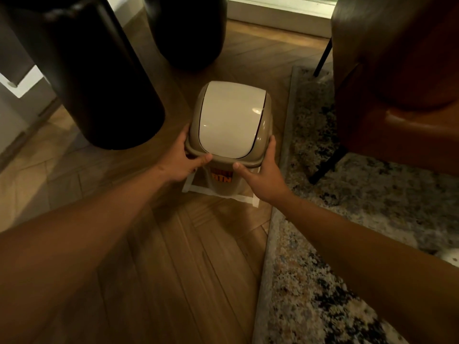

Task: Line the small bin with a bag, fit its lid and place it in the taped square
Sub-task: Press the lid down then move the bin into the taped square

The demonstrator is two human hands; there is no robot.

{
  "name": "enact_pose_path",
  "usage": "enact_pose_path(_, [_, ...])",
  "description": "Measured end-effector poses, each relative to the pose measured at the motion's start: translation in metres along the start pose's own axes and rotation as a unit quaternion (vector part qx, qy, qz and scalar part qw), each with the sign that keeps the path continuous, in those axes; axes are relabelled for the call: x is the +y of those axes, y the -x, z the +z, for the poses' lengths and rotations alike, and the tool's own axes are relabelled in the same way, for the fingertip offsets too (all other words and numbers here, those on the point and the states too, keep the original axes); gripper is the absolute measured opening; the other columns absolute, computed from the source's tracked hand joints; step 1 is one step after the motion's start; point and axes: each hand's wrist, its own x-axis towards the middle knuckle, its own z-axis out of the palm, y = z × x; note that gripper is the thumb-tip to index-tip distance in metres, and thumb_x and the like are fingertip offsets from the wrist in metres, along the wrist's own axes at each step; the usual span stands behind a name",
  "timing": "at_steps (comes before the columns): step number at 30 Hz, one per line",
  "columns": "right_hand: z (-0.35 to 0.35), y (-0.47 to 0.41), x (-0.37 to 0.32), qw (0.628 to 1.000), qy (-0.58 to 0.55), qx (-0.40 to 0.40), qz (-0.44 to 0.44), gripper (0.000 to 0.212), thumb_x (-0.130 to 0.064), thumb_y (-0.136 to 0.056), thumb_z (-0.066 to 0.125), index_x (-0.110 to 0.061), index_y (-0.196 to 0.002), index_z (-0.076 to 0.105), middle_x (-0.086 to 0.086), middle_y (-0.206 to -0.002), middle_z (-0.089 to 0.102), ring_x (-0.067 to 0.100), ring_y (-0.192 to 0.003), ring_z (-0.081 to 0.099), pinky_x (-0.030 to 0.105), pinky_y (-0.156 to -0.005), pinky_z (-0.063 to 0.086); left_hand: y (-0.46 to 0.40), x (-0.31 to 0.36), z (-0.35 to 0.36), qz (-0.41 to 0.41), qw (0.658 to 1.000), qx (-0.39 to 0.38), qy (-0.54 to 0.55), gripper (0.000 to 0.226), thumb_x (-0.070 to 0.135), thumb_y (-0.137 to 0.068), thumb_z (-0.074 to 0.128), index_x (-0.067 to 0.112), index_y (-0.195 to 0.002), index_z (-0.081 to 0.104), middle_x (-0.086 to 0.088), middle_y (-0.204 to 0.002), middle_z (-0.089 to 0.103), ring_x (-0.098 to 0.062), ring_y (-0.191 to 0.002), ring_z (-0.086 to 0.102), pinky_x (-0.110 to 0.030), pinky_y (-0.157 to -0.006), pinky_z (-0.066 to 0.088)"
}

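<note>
A small tan bin [223,181] with an orange label stands on the wooden floor, inside a square of white tape [198,189]. Its tan lid [263,130] with a cream swing flap [229,119] sits on top. My left hand [182,160] grips the lid's left side, thumb on the front rim. My right hand [263,176] grips the right side, thumb on the front rim too. A bit of pale bag shows under the rim by my left thumb.
A thick black column [99,70] rises close on the left and a second dark round object [191,31] stands behind the bin. A speckled rug [347,194] lies to the right, bearing a brown leather chair [397,83] with thin black legs.
</note>
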Motion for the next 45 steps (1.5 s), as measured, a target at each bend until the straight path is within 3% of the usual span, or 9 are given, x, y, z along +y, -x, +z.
enact_pose_path(4, [-0.003,-0.012,0.002,1.000,0.014,-0.001,0.003,0.119,-0.018,-0.089,0.082,-0.016,-0.161,-0.012,-0.011,-0.148,0.043,-0.022,-0.122,0.045,0.004,-0.098,0.040,-0.015,0.000,0.000,0.001,1.000,0.003,0.002,0.104,0.020,-0.081,0.082,0.029,-0.159,0.013,0.005,-0.150,0.042,-0.007,-0.127,0.049,-0.013,-0.083,0.052])
enact_pose_path(8, [-0.007,-0.025,-0.003,1.000,0.010,-0.014,0.020,0.119,-0.021,-0.091,0.080,-0.018,-0.161,-0.017,-0.001,-0.159,0.038,0.010,-0.140,0.045,0.032,-0.114,0.039,-0.027,0.002,0.000,-0.019,1.000,0.011,0.011,0.107,0.023,-0.080,0.082,0.035,-0.159,0.010,0.009,-0.148,0.040,-0.005,-0.122,0.046,-0.010,-0.070,0.051])
enact_pose_path(14, [-0.018,-0.053,0.008,0.999,0.011,-0.030,0.023,0.122,-0.026,-0.092,0.079,-0.021,-0.158,-0.023,-0.038,-0.137,0.033,-0.031,-0.116,0.041,0.005,-0.097,0.039,-0.049,0.010,0.002,-0.043,0.999,0.012,0.022,0.107,0.022,-0.083,0.080,0.042,-0.157,0.005,0.003,-0.155,0.037,-0.013,-0.125,0.044,-0.026,-0.068,0.055])
enact_pose_path(20, [-0.023,-0.072,0.011,0.999,0.018,-0.027,0.026,0.124,-0.036,-0.089,0.080,-0.024,-0.158,-0.023,-0.035,-0.139,0.036,-0.031,-0.117,0.041,-0.003,-0.091,0.037,-0.069,0.017,0.003,-0.067,0.997,0.011,0.034,0.107,0.021,-0.083,0.078,0.047,-0.156,0.004,-0.002,-0.159,0.033,-0.027,-0.138,0.041,-0.062,-0.091,0.052])
enact_pose_path(26, [-0.023,-0.083,0.001,0.999,0.008,-0.012,0.047,0.127,-0.045,-0.083,0.080,-0.029,-0.159,-0.021,-0.005,-0.159,0.036,0.014,-0.144,0.037,0.044,-0.118,0.035,-0.084,0.024,0.006,-0.061,0.997,0.013,0.038,0.105,0.018,-0.086,0.077,0.046,-0.157,0.005,0.000,-0.158,0.034,-0.016,-0.124,0.044,-0.057,-0.089,0.053])
enact_pose_path(29, [-0.022,-0.085,0.005,0.999,0.020,-0.009,0.046,0.126,-0.042,-0.085,0.081,-0.028,-0.159,-0.021,-0.013,-0.153,0.036,0.014,-0.144,0.036,0.046,-0.119,0.034,-0.085,0.024,0.005,-0.069,0.997,0.008,0.045,0.106,0.018,-0.086,0.076,0.046,-0.157,0.003,0.001,-0.158,0.034,-0.016,-0.125,0.044,-0.063,-0.093,0.050])
enact_pose_path(36, [-0.039,-0.085,-0.004,0.998,0.053,-0.010,0.034,0.109,-0.044,-0.083,0.084,-0.030,-0.161,0.010,-0.002,-0.157,0.042,0.014,-0.139,0.046,0.041,-0.113,0.043,-0.080,0.031,0.002,-0.049,0.998,0.038,-0.008,0.103,0.027,-0.081,0.081,0.028,-0.158,0.013,-0.002,-0.154,0.042,-0.023,-0.138,0.045,-0.052,-0.101,0.050])
enact_pose_path(39, [-0.044,-0.083,-0.010,0.995,0.066,0.035,0.065,0.101,-0.054,-0.082,0.081,-0.027,-0.160,0.021,0.001,-0.153,0.047,0.011,-0.128,0.052,0.029,-0.102,0.047,-0.079,0.033,0.001,-0.073,0.995,0.069,0.006,0.094,0.033,-0.087,0.075,0.028,-0.159,0.014,-0.009,-0.157,0.038,-0.027,-0.138,0.045,-0.029,-0.076,0.057])
enact_pose_path(45, [-0.039,-0.091,-0.016,0.985,0.056,0.068,0.146,0.080,-0.037,-0.093,0.076,-0.013,-0.156,0.033,0.012,-0.135,0.063,0.025,-0.100,0.072,0.029,-0.077,0.063,-0.079,0.031,0.000,-0.111,0.989,0.100,0.020,0.059,0.019,-0.103,0.052,0.027,-0.157,0.028,-0.003,-0.099,0.063,-0.017,-0.080,0.061,-0.024,-0.055,0.054])
